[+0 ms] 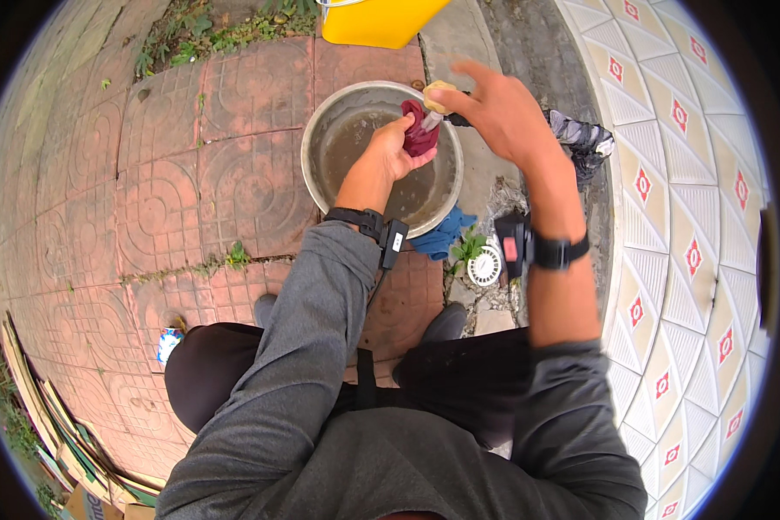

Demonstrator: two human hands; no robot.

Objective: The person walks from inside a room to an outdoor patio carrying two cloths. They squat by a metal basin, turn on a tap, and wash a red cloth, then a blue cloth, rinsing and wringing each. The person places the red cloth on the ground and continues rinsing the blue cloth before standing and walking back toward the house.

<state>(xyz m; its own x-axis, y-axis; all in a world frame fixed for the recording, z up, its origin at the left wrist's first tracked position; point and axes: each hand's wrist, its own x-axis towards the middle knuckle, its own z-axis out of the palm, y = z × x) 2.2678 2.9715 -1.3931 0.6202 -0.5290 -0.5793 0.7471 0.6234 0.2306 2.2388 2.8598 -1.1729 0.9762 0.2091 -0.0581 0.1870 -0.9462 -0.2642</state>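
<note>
A round metal basin [310, 146] of murky water stands on the paving before me. Above it, my left hand [390, 146] holds a dark red cloth [421, 138] right under the spout of an outdoor tap. The tap's pale yellow knob [439, 97] is by the thumb of my right hand [500, 110], whose fingers are spread and somewhat blurred; thumb and knob overlap in view, and I cannot tell whether they touch. A blue cloth [443, 235] lies on the ground against the basin's near right rim.
A wrapped pipe [578, 138] runs right from the tap. A yellow container [377, 23] stands beyond the basin. A white round drain cover [484, 265] lies near my foot, beside cracked concrete. A tiled wall [666, 195] rises at the right. A blue and white packet [169, 343] sits by my left knee.
</note>
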